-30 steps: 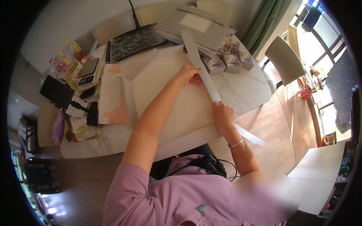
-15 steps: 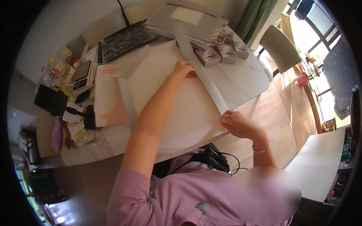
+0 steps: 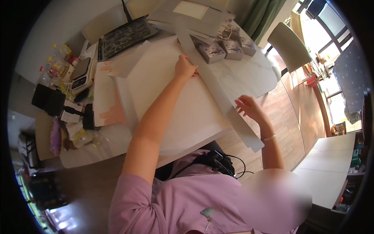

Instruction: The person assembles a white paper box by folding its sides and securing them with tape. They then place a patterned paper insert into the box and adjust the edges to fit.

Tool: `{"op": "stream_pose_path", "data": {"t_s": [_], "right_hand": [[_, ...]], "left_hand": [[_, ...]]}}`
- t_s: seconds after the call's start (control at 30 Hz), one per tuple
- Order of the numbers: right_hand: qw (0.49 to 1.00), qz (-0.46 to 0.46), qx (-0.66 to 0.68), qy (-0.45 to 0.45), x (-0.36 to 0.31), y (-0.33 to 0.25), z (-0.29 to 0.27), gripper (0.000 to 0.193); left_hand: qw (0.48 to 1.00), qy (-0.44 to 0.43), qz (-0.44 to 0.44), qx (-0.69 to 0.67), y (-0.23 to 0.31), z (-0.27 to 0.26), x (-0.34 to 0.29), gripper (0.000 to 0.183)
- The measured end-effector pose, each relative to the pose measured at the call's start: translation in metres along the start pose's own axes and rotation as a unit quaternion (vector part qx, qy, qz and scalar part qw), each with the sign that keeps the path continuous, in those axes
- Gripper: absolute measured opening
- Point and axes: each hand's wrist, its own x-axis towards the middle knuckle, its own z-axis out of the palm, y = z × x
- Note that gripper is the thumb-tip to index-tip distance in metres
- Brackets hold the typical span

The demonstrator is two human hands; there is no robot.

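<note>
A large white sheet of thin card (image 3: 159, 58) lies on the table with long flaps creased along its sides. My left hand (image 3: 186, 67) rests on it by the right-hand crease, fingers closed. A small reddish patch shows at its fingertips, too hidden to name. The right flap (image 3: 230, 103) runs from the far end past the table's near edge, its near end sticking out over the floor. Beside that flap my right hand (image 3: 251, 109) is raised, its fingers loosely bent and apart, with nothing in them.
Several small patterned boxes (image 3: 212, 52) and grey folded card (image 3: 187, 17) stand at the back. A dark patterned tray (image 3: 126, 39), kitchen scale (image 3: 80, 74), bottles (image 3: 57, 66) and black stand (image 3: 48, 100) crowd the left. A chair (image 3: 290, 48) stands right.
My right hand has let go of the flap's near end and lifted away. The flap now lies flatter, extending over the table edge. My left hand has shifted slightly farther along the crease.
</note>
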Motion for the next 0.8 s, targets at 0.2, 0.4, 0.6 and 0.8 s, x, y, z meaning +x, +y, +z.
{"op": "stream_pose_path", "data": {"t_s": [0.2,0.4,0.6,0.8], "right_hand": [[0.997,-0.019,0.031,-0.061,0.058,-0.023,0.035,0.049],[0.988,-0.020,0.095,-0.120,0.070,-0.045,0.045,0.053],[0.968,-0.063,0.184,-0.158,0.070,-0.032,0.049,0.054],[0.966,-0.039,0.196,-0.164,0.068,-0.032,0.050,0.055]], "left_hand": [[0.992,-0.008,-0.057,-0.108,-0.009,0.001,0.013,0.051],[0.993,-0.034,-0.061,-0.099,-0.006,-0.003,0.000,0.038],[0.952,-0.253,-0.151,-0.081,0.012,-0.008,-0.025,0.024],[0.901,-0.379,-0.173,-0.121,-0.001,-0.012,-0.063,0.020]]}}
